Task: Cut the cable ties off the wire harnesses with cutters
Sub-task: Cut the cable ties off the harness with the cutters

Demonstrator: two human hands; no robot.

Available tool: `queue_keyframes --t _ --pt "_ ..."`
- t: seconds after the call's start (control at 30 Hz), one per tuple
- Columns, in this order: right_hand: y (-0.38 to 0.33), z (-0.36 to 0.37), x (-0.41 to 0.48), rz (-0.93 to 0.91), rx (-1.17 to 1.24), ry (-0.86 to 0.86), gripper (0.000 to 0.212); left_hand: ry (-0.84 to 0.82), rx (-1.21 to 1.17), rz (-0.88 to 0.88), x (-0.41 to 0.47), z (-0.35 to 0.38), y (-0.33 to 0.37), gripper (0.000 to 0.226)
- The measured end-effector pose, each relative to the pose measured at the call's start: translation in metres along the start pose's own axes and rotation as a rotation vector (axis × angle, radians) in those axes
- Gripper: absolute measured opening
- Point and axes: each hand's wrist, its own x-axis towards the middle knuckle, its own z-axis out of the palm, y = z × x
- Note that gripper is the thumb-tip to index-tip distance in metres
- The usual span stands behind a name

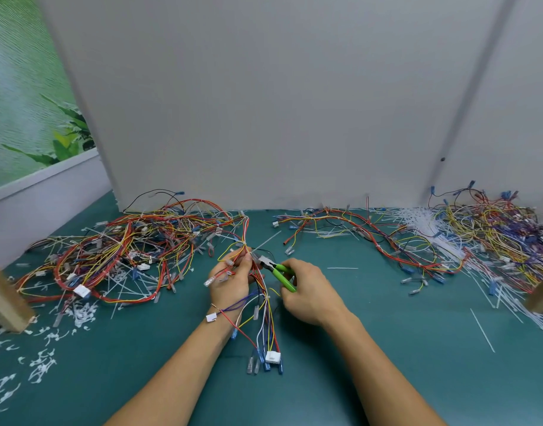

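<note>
1 head view, facing forward-down, near left hand [233, 282] and right hand [311, 295].

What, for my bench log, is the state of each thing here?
Harness: held in the left hand, wires fanned loose below it.
Cutters: held in the right hand, nose at the harness; open or closed, cannot tell.
Left hand: grips the harness.
Right hand: grips the cutters' handles.
Left pile: tangled, on the table.
Right pile: tangled, on the table.
Cut ties: scattered loose at left.
</note>
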Motion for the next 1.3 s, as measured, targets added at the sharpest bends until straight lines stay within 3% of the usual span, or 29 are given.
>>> queue_keyframes --t 0.43,0.6,0.8,1.03,1.13,1.3 --pt "-0.001 0.001 0.000 0.040 0.032 0.013 0.028 0.040 -0.046 -0.042 0.000 0.001 -0.003 0.004" --pt "-0.005 0.006 -0.002 0.081 -0.003 0.044 0.027 0.024 -0.055 -0.037 -0.002 0.002 -0.002 0.012" --pt "-0.014 0.011 -0.003 0.121 0.039 0.036 0.007 0.005 -0.107 -0.054 -0.004 0.002 0.002 0.016" --pt "-0.021 0.013 -0.005 0.148 0.087 -0.019 0.010 0.011 -0.066 0.002 -0.005 0.002 0.001 0.013" --pt "-0.023 0.014 -0.006 0.155 0.092 -0.026 0.015 -0.007 -0.031 0.037 -0.006 0.005 0.002 0.022" --pt "-0.026 0.017 -0.006 0.169 0.127 -0.003 0.005 -0.031 0.000 0.069 -0.008 0.007 0.004 0.019"
